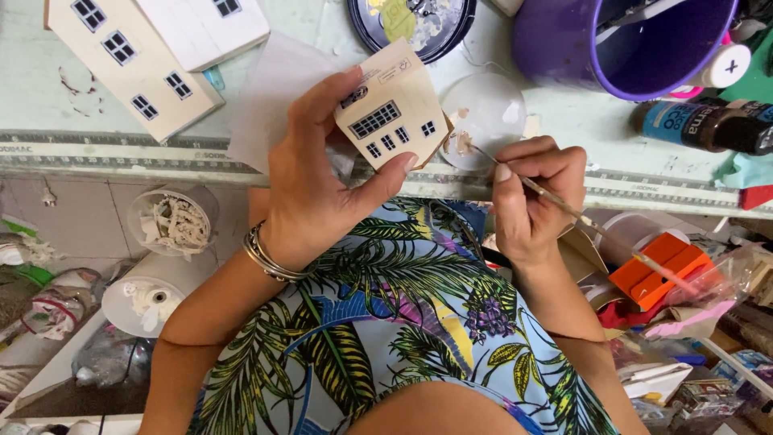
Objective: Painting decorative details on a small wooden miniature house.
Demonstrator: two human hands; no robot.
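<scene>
My left hand [318,173] grips a small cream model house [392,109] with dark window prints, holding it tilted above the table's front edge. My right hand [533,189] pinches a thin paintbrush [592,225]; its tip touches a dab of beige paint on a round clear lid [489,111] just right of the house. The brush handle runs down to the right past my wrist. A silver bangle sits on my left wrist.
Two larger cream model houses [137,60] lie at the table's back left. A dark paint palette plate [415,24], a purple bucket [620,40] and a dark paint bottle [708,125] stand behind. Orange blocks [660,270], tubs and clutter sit below the table edge.
</scene>
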